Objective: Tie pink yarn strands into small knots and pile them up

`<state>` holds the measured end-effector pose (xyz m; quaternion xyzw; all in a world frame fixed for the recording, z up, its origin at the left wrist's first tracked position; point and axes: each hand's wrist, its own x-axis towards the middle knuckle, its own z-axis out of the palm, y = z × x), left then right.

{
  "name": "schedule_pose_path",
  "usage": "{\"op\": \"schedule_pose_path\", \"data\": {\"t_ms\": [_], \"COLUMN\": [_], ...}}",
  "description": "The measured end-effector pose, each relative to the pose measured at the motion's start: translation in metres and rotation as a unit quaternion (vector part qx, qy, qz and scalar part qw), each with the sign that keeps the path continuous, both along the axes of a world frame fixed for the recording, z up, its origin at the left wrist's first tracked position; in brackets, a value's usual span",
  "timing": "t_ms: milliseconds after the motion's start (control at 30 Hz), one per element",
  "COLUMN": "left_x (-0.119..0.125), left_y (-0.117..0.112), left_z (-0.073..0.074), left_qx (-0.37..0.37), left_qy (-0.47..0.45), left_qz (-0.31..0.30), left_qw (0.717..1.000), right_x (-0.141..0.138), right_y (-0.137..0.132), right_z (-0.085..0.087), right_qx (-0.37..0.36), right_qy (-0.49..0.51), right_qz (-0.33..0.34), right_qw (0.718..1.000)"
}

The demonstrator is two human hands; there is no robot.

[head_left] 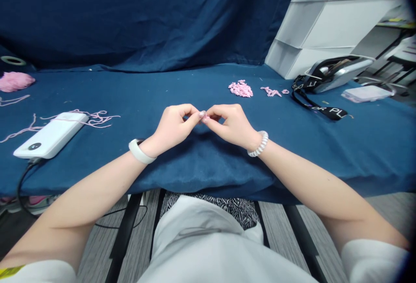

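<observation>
Both hands meet fingertip to fingertip above the front part of the blue cloth point(182, 88). My left hand point(177, 122) is closed in a pinch, thumb against forefinger. Opposite it, my right hand point(232, 123) pinches in the same way. Between the tips a bit of pink yarn point(206, 116) shows, mostly hidden by the fingers. Beyond my right hand lies a small pile of pink yarn pieces point(240, 88). Several more pink yarn pieces point(271, 92) are scattered just right of that pile.
At left, a white power bank point(52, 135) with a black cable rests against loose pink yarn strands point(100, 119). A pink yarn bundle point(16, 82) lies farther back. On the right are a black lanyard point(320, 107), an opened pouch point(341, 73), a flat clear box point(367, 93) and white drawers point(325, 23).
</observation>
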<state>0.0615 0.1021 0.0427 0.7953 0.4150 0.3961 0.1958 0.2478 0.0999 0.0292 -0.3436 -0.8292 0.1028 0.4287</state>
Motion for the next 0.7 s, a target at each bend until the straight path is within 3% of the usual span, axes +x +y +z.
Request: {"op": "schedule_pose_path", "data": {"t_ms": [333, 500, 567, 700], "left_x": [-0.002, -0.002, -0.002, -0.002], "left_y": [0.001, 0.002, 0.003, 0.004], "left_z": [-0.002, -0.003, -0.006, -0.012], "left_qx": [0.091, 0.084, 0.068, 0.034], "left_qy": [0.043, -0.029, -0.078, -0.099], "left_qz": [0.015, 0.012, 0.007, -0.019], "left_qw": [0.995, 0.996, 0.995, 0.994], "right_x": [-0.002, 0.002, 0.015, 0.065], "right_y": [-0.003, 0.008, 0.026, 0.080], "right_z": [0.003, 0.003, 0.001, -0.007], "right_qx": [-0.082, -0.112, -0.081, -0.031], "right_qy": [-0.006, 0.031, 0.054, 0.045], "right_qz": [0.009, -0.009, -0.050, -0.264], "right_qw": [0.997, 0.993, 0.994, 0.963]}}
